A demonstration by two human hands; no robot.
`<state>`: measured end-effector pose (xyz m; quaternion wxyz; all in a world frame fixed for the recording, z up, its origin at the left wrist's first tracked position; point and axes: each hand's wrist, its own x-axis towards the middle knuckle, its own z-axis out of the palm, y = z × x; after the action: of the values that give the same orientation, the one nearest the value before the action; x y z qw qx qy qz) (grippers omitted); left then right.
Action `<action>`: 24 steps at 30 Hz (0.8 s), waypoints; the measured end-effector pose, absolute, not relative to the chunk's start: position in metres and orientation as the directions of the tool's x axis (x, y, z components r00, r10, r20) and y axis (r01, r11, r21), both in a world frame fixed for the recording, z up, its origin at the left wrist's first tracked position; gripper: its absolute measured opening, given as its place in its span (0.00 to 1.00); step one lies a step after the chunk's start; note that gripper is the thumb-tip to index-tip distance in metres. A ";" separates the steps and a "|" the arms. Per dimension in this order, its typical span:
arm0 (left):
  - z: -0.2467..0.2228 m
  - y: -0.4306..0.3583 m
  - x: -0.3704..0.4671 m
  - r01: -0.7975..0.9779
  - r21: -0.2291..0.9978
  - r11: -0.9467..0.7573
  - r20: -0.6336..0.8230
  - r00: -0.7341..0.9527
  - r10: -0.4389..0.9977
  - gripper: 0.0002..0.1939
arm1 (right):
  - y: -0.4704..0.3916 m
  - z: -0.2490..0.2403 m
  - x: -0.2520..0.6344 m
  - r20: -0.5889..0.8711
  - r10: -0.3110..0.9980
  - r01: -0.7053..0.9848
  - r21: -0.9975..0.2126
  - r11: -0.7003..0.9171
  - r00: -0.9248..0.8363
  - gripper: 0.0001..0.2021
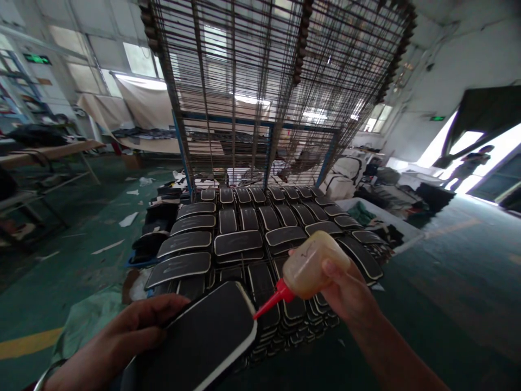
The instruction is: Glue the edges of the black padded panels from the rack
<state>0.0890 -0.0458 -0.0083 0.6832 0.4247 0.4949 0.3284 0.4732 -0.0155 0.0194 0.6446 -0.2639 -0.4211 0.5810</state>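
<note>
My left hand (138,331) grips a dark, flat panel (203,336) with rounded corners by its left edge, thumb on top. A pale line of what looks like glue runs along the panel's border. In my right hand (345,288) is a translucent squeeze bottle (311,263), tilted down to the left, with amber liquid inside. Its red nozzle (271,301) meets the panel's edge near the upper right corner. Beyond my hands, many similar dark panels with pale borders (238,243) lie in rows on a rack.
A tall wire rack frame (264,70) rises behind the panels. To the left stands a work table (52,152), with paper scraps (129,219) on the green floor. A white bin (402,228) with fabric sits at right. One person (468,165) stands by the bright doorway.
</note>
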 end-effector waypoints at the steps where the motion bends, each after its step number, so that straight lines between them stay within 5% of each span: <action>1: -0.009 -0.046 0.090 -0.048 0.902 0.430 -0.399 0.291 0.870 0.22 | -0.015 0.019 0.473 0.234 0.972 -0.529 -0.826 0.195 -0.008 0.14; 13: 0.007 -0.058 0.129 -0.399 0.783 0.477 -0.454 0.157 0.877 0.20 | -0.001 0.010 0.457 0.067 0.941 -0.524 -0.816 0.244 0.333 0.18; 24: 0.006 -0.058 0.130 -0.413 0.767 0.492 -0.461 0.179 0.869 0.21 | -0.011 0.004 0.440 0.031 0.949 -0.538 -0.818 0.204 0.313 0.21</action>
<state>0.1295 -0.0576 0.0057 0.7276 0.2451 0.4653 0.4405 0.4405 -0.0113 0.0037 0.7233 -0.3655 -0.2812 0.5140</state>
